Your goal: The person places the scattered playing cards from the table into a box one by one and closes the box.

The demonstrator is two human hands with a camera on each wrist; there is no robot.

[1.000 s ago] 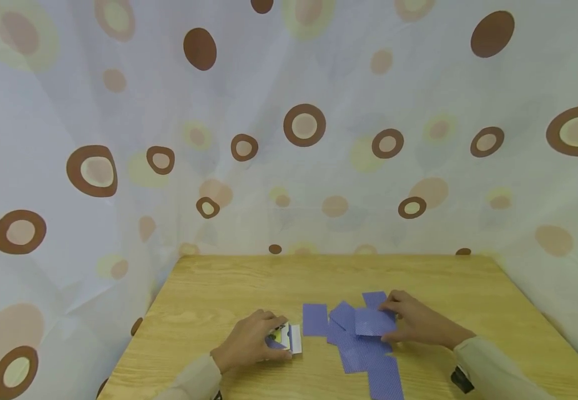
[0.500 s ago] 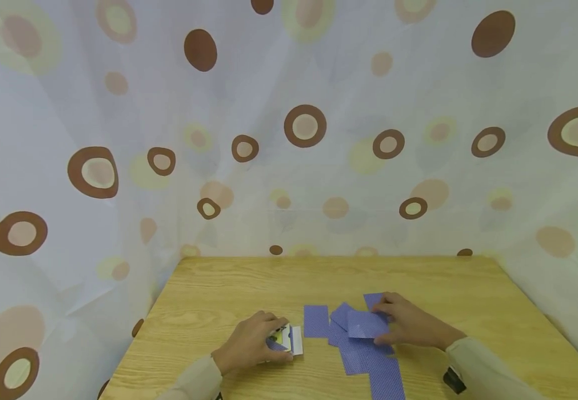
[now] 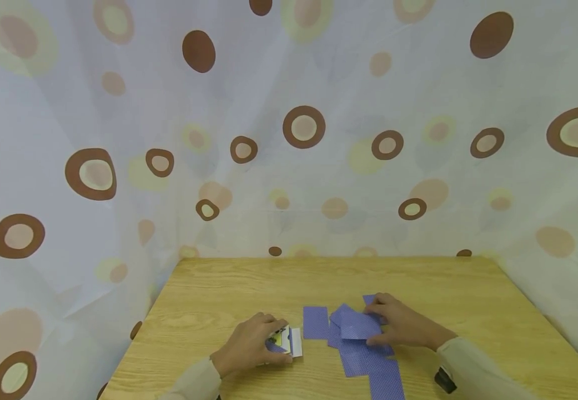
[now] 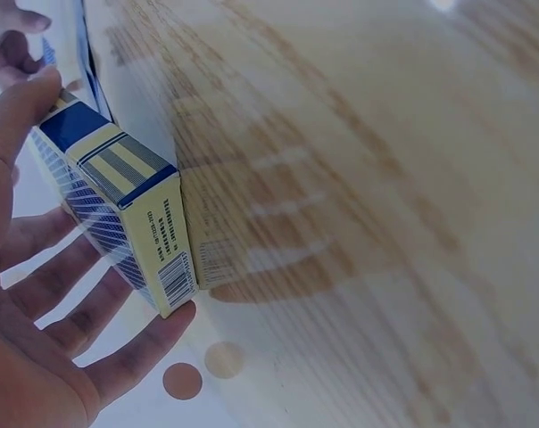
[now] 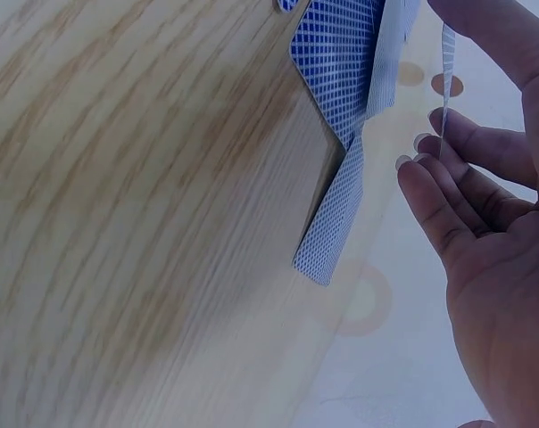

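My left hand grips a playing card box, thumb on one narrow side and fingertips along the other. The box rests on the table with its white flap folded out to the right. My right hand pinches a blue-backed playing card between thumb and fingers. In the right wrist view this held card shows nearly edge-on. Under and around it in the head view, several blue-backed playing cards lie face down and overlap on the table. One single card lies between the box and that spread.
The wood-grain table reaches back to a hanging sheet with brown and beige circles. The same sheet runs along both sides. A dark object shows by the right sleeve.
My right hand has slid left with the pinched card, over the spread of cards. My left hand keeps its grip on the box in the same spot.
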